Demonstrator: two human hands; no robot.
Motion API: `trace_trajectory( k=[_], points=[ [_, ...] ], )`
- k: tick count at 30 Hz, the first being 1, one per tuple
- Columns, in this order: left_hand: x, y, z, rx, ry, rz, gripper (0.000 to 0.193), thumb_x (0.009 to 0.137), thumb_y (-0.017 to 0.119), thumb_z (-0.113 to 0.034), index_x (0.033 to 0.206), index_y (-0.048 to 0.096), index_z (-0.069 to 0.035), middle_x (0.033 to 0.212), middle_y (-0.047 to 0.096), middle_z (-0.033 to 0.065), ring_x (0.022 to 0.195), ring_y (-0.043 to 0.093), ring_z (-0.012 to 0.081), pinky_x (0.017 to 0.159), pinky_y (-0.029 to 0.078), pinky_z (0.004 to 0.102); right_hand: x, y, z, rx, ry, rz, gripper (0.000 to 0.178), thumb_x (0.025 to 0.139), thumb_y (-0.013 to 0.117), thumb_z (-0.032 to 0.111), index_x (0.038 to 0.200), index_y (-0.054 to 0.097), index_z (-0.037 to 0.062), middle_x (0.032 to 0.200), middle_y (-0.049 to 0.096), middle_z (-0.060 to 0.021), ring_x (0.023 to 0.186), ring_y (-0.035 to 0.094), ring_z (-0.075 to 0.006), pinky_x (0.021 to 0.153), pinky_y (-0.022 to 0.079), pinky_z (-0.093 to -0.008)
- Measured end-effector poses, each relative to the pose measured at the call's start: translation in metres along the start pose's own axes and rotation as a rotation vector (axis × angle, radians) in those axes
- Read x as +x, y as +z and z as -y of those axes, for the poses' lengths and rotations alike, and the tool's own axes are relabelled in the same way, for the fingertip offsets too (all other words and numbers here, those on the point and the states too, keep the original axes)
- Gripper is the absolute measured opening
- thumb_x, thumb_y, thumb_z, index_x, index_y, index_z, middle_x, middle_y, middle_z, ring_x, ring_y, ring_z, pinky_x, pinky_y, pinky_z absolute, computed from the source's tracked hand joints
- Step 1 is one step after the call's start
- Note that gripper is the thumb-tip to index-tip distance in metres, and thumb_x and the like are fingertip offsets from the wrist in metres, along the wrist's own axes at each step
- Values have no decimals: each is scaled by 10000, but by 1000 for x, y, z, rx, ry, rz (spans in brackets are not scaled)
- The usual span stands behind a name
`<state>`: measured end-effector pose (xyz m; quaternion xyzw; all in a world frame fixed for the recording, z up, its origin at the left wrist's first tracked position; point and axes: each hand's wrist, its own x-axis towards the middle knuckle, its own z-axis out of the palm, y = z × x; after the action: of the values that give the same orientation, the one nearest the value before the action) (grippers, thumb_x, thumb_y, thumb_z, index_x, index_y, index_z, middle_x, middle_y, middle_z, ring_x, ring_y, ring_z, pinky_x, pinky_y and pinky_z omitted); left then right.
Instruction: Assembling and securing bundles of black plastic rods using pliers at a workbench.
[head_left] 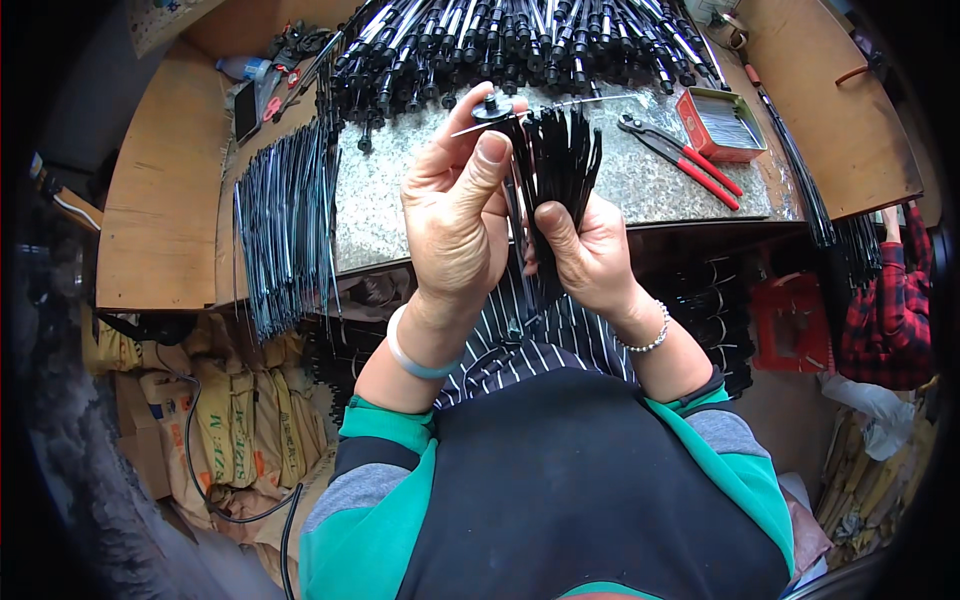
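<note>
My left hand [452, 225] is raised over the table's front edge, thumb up. Its thumb and fingers close around a small black round flanged fitting [490, 110]. A thin metal wire [607, 100] runs across by the fitting and out to the right, behind the bundle top. Just right of it, my right hand [600, 255] grips a bundle of slender black strips [563, 150], thumb pressed on the front. The strips stand nearly upright, their tops fanned out. Their lower ends drop between my hands and are partly hidden.
Black-ended rods [480, 45] pile up at the back. Dark thin rods [285, 225] hang over the left edge. Red-handled pliers [690, 165] lie by a red tin [722, 125] of thin pieces. Scissors [275, 105] lie far left. A person in a checked sleeve [885, 320] is at right.
</note>
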<state>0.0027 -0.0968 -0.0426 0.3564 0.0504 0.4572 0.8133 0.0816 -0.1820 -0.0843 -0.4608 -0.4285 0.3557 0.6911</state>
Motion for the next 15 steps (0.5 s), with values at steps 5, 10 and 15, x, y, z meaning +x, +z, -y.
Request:
trace_trajectory(
  k=[5, 10, 15],
  points=[
    [-1, 1, 8, 37, 74, 14, 338, 879, 542, -74, 1194, 477, 29, 982, 619, 144, 836, 614, 142, 751, 521, 250, 7, -3, -16, -417, -405, -83, 372, 914, 482, 356, 890, 580, -2, 619, 568, -59, 556, 536, -121, 504, 441, -295],
    [-2, 3, 12, 98, 115, 67, 323, 900, 519, -121, 1175, 485, 45, 986, 621, 160, 859, 615, 155, 758, 512, 249, 5, 3, -13, -248, -371, -159, 378, 927, 455, 343, 915, 584, -13, 696, 595, -115, 629, 566, -161, 566, 445, -312],
    [-4, 3, 15, 86, 118, 77, 344, 911, 509, -166, 1174, 482, 54, 982, 625, 169, 874, 616, 168, 761, 505, 253, 2, -5, -17, -241, -285, -99, 369, 926, 462, 330, 957, 579, -18, 750, 610, -130, 681, 581, -167, 613, 455, -295]
  ],
)
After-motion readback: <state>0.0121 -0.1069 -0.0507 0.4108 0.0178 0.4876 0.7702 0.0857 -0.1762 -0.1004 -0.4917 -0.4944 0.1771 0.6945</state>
